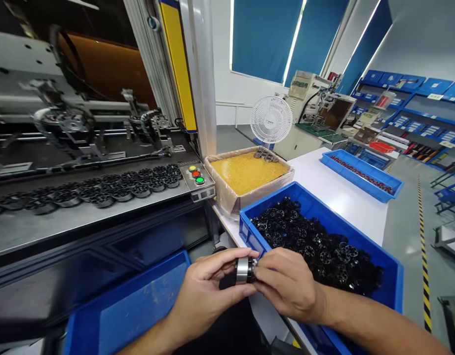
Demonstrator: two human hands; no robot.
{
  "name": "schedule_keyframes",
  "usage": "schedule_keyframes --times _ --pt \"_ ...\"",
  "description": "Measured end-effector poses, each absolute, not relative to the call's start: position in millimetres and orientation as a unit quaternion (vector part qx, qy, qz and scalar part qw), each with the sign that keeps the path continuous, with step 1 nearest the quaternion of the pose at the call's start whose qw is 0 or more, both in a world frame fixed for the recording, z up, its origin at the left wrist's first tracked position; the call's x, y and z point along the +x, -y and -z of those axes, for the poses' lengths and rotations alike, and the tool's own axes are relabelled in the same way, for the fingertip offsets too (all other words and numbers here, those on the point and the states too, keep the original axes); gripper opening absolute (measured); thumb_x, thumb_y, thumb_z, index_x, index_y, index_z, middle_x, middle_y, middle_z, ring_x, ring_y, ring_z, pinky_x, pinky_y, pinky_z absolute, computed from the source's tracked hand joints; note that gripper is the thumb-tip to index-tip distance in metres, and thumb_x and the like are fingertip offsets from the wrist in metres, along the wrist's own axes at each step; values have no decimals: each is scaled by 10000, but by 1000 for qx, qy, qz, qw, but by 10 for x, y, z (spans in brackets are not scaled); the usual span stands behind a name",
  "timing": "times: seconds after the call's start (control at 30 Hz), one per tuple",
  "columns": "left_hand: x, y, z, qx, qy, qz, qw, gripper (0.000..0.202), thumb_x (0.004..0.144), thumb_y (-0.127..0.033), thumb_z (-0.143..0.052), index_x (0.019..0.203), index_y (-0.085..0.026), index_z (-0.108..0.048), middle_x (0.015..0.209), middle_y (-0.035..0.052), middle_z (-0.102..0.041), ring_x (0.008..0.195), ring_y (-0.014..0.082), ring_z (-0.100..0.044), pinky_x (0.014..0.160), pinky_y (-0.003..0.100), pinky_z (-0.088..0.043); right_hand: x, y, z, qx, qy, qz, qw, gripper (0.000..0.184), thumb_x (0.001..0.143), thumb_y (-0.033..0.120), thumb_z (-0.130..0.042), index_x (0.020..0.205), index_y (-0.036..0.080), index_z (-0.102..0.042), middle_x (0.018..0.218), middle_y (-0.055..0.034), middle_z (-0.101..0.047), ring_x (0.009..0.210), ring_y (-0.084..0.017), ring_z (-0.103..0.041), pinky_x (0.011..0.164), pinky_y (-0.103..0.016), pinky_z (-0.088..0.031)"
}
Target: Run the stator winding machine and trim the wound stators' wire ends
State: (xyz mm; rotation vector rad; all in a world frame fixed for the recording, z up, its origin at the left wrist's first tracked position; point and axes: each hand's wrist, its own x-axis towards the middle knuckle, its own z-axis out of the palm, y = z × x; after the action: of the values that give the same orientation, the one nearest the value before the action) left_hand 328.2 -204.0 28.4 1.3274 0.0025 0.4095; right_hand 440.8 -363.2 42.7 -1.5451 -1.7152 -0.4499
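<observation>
Between my two hands is a metal ring with a black insert point(243, 270), held on its side in front of the blue bin. My left hand point(208, 286) grips the ring's silver band between thumb and fingers. From the right, my right hand point(290, 281) pinches at the black part in the ring's end; the fingertips hide the exact contact. Beside my right hand, the blue bin point(346, 224) holds a heap of small black spoked parts point(305, 236). Several black spoked rings point(101, 197) lie in rows on the machine's metal ledge to the left.
A control box point(201, 190) with yellow, red and green buttons sits at the ledge's right end. Behind the bin stand a plastic-lined box point(249, 172) with yellow contents and a white fan point(271, 120). A blue tray point(360, 170) lies farther right; another blue bin point(138, 301) is low left.
</observation>
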Motion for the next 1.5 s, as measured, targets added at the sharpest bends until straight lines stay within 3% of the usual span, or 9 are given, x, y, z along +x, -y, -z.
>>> schedule_keyframes --times 0.2,0.43,0.6,0.97,1.17,1.3,1.4,1.5 --pt "3245 2042 -276 614 -6 -208 761 546 602 6 -850 1039 -314 -784 932 -24 -813 824 159 -776 768 146 -605 4468 3619 -441 -617 655 179 397 340 875 131 -655 1207 142 -585 983 -109 -633 906 -199 -611 750 -362 -561" --pt "3278 2065 -272 546 -15 -147 824 535 578 53 -838 1001 -271 -790 930 -4 -816 844 166 -776 752 133 -598 4452 3649 -457 -587 681 187 395 364 857 28 -590 1215 95 -578 1027 -139 -630 963 -214 -611 810 -380 -570" --pt "3272 2059 -246 536 -29 -134 833 537 576 70 -830 1008 -246 -788 899 8 -817 834 166 -776 758 140 -599 4459 3638 -495 -603 656 155 428 328 854 143 -689 1165 108 -591 972 -124 -646 912 -213 -609 789 -404 -568" --pt "3278 2054 -245 527 -41 -92 844 523 561 38 -851 995 -247 -791 853 -5 -815 772 152 -773 737 158 -606 4517 3689 -452 -574 712 235 330 270 856 106 -676 1115 46 -628 966 -136 -686 950 -231 -607 779 -384 -556" --pt "3275 2038 -230 525 -40 -77 847 492 590 -14 -865 1020 -240 -785 845 -6 -813 786 166 -774 750 178 -609 4441 3691 -484 -608 688 185 350 280 888 117 -627 1159 56 -601 1013 -157 -674 978 -232 -617 810 -404 -572" --pt "3246 2076 -174 542 -33 -80 836 468 637 -108 -875 1073 -244 -769 965 25 -811 877 202 -771 786 210 -611 4416 3690 -483 -602 691 194 350 301 883 123 -626 1176 59 -595 1013 -157 -674 964 -238 -622 787 -397 -571" --pt "3176 2122 -145 583 -18 -109 805 444 818 -224 -756 1254 -270 -683 1211 58 -743 1133 230 -690 958 259 -553 4438 3683 -482 -598 687 189 366 298 886 136 -632 1179 82 -604 1025 -149 -664 972 -236 -621 816 -399 -562" --pt "3087 2143 -170 642 18 -102 760 478 954 -270 -574 1427 -309 -517 1445 64 -582 1296 245 -575 1083 319 -467 4484 3667 -488 -624 639 109 436 472 874 342 -706 1280 140 -575 1150 -148 -618 1065 -239 -613 911 -410 -543"
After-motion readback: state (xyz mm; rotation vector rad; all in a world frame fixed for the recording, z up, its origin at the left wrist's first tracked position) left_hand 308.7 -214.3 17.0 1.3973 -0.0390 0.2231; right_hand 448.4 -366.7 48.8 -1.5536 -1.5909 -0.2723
